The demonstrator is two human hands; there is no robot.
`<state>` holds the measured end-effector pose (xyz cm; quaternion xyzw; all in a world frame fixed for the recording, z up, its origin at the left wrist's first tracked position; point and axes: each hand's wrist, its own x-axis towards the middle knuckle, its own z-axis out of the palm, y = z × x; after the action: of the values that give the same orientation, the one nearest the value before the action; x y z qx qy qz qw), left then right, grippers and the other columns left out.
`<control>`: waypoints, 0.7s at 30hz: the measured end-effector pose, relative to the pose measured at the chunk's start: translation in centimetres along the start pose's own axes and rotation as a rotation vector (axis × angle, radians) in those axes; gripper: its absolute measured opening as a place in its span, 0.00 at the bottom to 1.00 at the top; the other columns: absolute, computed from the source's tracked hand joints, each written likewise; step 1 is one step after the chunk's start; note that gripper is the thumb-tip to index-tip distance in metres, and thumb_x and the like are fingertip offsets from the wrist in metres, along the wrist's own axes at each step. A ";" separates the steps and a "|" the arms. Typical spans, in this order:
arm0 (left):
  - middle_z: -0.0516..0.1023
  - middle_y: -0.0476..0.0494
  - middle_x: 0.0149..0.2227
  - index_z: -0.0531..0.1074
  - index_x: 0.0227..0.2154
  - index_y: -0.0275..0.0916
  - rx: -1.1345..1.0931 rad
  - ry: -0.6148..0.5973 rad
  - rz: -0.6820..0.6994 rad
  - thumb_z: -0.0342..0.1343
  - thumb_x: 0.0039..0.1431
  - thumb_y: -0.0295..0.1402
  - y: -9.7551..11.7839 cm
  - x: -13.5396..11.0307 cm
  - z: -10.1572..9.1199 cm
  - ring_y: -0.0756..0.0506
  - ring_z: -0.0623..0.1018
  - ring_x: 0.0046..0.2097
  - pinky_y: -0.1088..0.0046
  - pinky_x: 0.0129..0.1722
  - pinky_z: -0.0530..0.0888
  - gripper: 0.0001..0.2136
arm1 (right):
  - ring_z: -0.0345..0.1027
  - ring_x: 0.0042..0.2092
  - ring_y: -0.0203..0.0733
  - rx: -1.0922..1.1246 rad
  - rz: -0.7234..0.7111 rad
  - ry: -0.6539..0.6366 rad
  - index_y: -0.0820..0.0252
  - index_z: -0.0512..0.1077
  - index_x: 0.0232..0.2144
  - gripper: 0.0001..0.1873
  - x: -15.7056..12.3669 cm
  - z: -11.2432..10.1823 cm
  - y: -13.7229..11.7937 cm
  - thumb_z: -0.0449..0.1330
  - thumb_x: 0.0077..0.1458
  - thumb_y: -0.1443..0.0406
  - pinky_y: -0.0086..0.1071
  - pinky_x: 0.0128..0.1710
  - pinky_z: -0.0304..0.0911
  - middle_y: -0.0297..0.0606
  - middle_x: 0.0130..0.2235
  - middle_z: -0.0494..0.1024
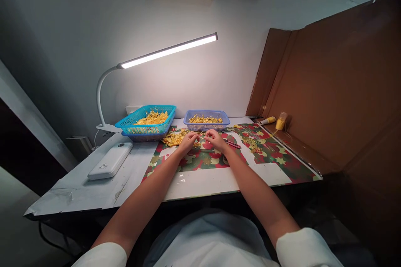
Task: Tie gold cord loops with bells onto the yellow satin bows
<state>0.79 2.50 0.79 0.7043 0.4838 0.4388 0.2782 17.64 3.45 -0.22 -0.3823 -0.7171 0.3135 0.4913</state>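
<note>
Left hand (189,142) and right hand (215,140) pinched, on what I can't tell; gold pieces (172,139) just left of the fingers (194,135)

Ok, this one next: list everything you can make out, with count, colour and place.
Table: one, white, across the middle
Patterned sheet: one, red, green and gold, on the table
Lamp: one, white, lit, back left
Power bank: one, white, table's left
Teal basket: one, teal, back left, holding gold pieces
Lower basket: one, blue, under the teal one
Lavender basket: one, lavender, back middle, holding gold pieces
Loose pile: one, gold, table's middle
Slim tool: one, pinkish red, right of the pile
Spool-like items: two, yellow, back right
Cardboard: brown, far right
Left hand: one, bare, at the pile
Right hand: one, bare, beside the left
</note>
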 end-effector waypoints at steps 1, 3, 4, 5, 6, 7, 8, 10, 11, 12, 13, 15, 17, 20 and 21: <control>0.72 0.47 0.28 0.66 0.16 0.39 0.000 -0.003 -0.003 0.45 0.47 0.33 0.1 0.0 0.0 0.46 0.72 0.36 0.74 0.40 0.69 0.09 | 0.61 0.38 0.40 -0.035 -0.014 0.030 0.58 0.67 0.23 0.07 0.1 0.0 0.1 0.60 0.45 0.62 0.33 0.40 0.58 0.34 0.32 0.69; 0.72 0.46 0.29 0.67 0.16 0.39 -0.016 -0.019 -0.024 0.45 0.47 0.33 0.4 -0.2 -0.1 0.47 0.72 0.36 0.74 0.37 0.70 0.10 | 0.61 0.39 0.41 -0.102 -0.041 0.069 0.57 0.67 0.23 0.05 0.1 0.0 0.2 0.59 0.46 0.63 0.35 0.43 0.57 0.35 0.33 0.69; 0.72 0.46 0.28 0.68 0.16 0.39 -0.028 -0.028 -0.037 0.46 0.47 0.33 0.5 -0.3 -0.1 0.47 0.72 0.35 0.75 0.35 0.70 0.10 | 0.61 0.40 0.42 -0.130 -0.056 0.081 0.57 0.67 0.24 0.05 0.0 0.1 0.2 0.59 0.47 0.63 0.35 0.44 0.56 0.35 0.34 0.69; 0.72 0.46 0.28 0.69 0.16 0.38 -0.039 -0.036 -0.048 0.46 0.47 0.34 0.6 -0.3 -0.1 0.47 0.72 0.34 0.75 0.34 0.70 0.11 | 0.61 0.40 0.42 -0.153 -0.069 0.091 0.57 0.67 0.24 0.05 0.0 0.1 0.2 0.58 0.48 0.63 0.36 0.45 0.56 0.36 0.34 0.69; 0.72 0.47 0.27 0.69 0.16 0.38 -0.046 -0.043 -0.053 0.47 0.48 0.35 0.7 -0.4 0.0 0.47 0.72 0.34 0.76 0.33 0.69 0.12 | 0.61 0.41 0.43 -0.170 -0.078 0.097 0.57 0.67 0.24 0.04 -0.1 0.1 0.1 0.58 0.48 0.63 0.37 0.46 0.55 0.36 0.34 0.69; 0.71 0.47 0.26 0.69 0.16 0.38 -0.048 -0.048 -0.053 0.48 0.48 0.37 0.7 -0.4 0.0 0.47 0.72 0.33 0.76 0.32 0.69 0.12 | 0.61 0.41 0.43 -0.182 -0.082 0.104 0.57 0.67 0.24 0.04 -0.1 0.2 0.1 0.58 0.49 0.64 0.37 0.46 0.55 0.36 0.35 0.69; 0.71 0.47 0.25 0.70 0.16 0.38 -0.047 -0.052 -0.049 0.48 0.49 0.38 0.7 -0.4 0.0 0.47 0.72 0.33 0.76 0.32 0.69 0.13 | 0.61 0.41 0.43 -0.191 -0.084 0.112 0.57 0.67 0.24 0.04 -0.2 0.2 0.1 0.57 0.49 0.64 0.37 0.46 0.55 0.36 0.34 0.69; 0.72 0.47 0.24 0.71 0.17 0.38 -0.043 -0.048 -0.038 0.49 0.50 0.39 0.4 -0.3 0.0 0.47 0.72 0.32 0.75 0.33 0.68 0.14 | 0.61 0.41 0.43 -0.203 -0.084 0.127 0.57 0.66 0.24 0.04 -0.2 0.2 0.1 0.57 0.49 0.65 0.37 0.46 0.54 0.36 0.34 0.69; 0.73 0.47 0.24 0.72 0.18 0.38 -0.045 -0.044 -0.035 0.49 0.50 0.39 0.2 -0.2 0.0 0.48 0.71 0.32 0.75 0.33 0.68 0.14 | 0.61 0.40 0.43 -0.211 -0.085 0.131 0.57 0.66 0.24 0.04 -0.2 0.3 0.1 0.57 0.49 0.65 0.37 0.46 0.54 0.36 0.33 0.69; 0.73 0.47 0.24 0.72 0.19 0.37 -0.052 -0.041 -0.033 0.50 0.50 0.40 0.0 -0.1 0.0 0.48 0.71 0.31 0.75 0.33 0.67 0.13 | 0.61 0.40 0.43 -0.221 -0.087 0.134 0.57 0.66 0.24 0.04 -0.2 0.3 0.1 0.56 0.50 0.65 0.37 0.45 0.54 0.36 0.33 0.69; 0.73 0.48 0.24 0.73 0.21 0.37 -0.062 -0.040 -0.032 0.51 0.50 0.41 -0.2 0.0 0.1 0.48 0.71 0.30 0.75 0.33 0.67 0.13 | 0.61 0.39 0.43 -0.232 -0.089 0.133 0.57 0.65 0.24 0.04 -0.2 0.3 0.1 0.56 0.50 0.65 0.37 0.45 0.55 0.36 0.33 0.69; 0.72 0.49 0.23 0.74 0.23 0.36 -0.088 -0.052 -0.032 0.53 0.49 0.43 -0.7 0.1 0.1 0.49 0.70 0.29 0.75 0.31 0.66 0.14 | 0.61 0.39 0.43 -0.253 -0.093 0.123 0.57 0.65 0.24 0.05 -0.3 0.4 0.2 0.57 0.50 0.65 0.37 0.45 0.55 0.36 0.33 0.69; 0.73 0.49 0.23 0.74 0.24 0.35 -0.108 -0.064 -0.031 0.55 0.48 0.46 -1.1 0.2 0.2 0.49 0.70 0.28 0.75 0.30 0.66 0.16 | 0.61 0.40 0.43 -0.269 -0.094 0.113 0.57 0.65 0.24 0.05 -0.3 0.5 0.2 0.57 0.50 0.65 0.37 0.45 0.55 0.37 0.33 0.70; 0.75 0.47 0.24 0.75 0.26 0.35 -0.117 -0.071 -0.013 0.56 0.48 0.48 -1.4 0.3 0.2 0.48 0.72 0.29 0.75 0.30 0.66 0.18 | 0.61 0.39 0.43 -0.285 -0.096 0.100 0.57 0.65 0.24 0.05 -0.4 0.6 0.3 0.57 0.50 0.65 0.36 0.44 0.55 0.37 0.33 0.70; 0.76 0.47 0.25 0.76 0.26 0.35 -0.115 -0.073 -0.005 0.56 0.48 0.48 -1.4 0.3 0.1 0.48 0.72 0.29 0.75 0.31 0.67 0.19 | 0.61 0.39 0.43 -0.290 -0.099 0.099 0.57 0.65 0.24 0.05 -0.4 0.6 0.3 0.57 0.50 0.65 0.36 0.44 0.55 0.37 0.33 0.70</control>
<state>0.33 3.30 -0.34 0.7013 0.4490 0.4394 0.3368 17.25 3.24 -0.86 -0.4283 -0.7477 0.1628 0.4807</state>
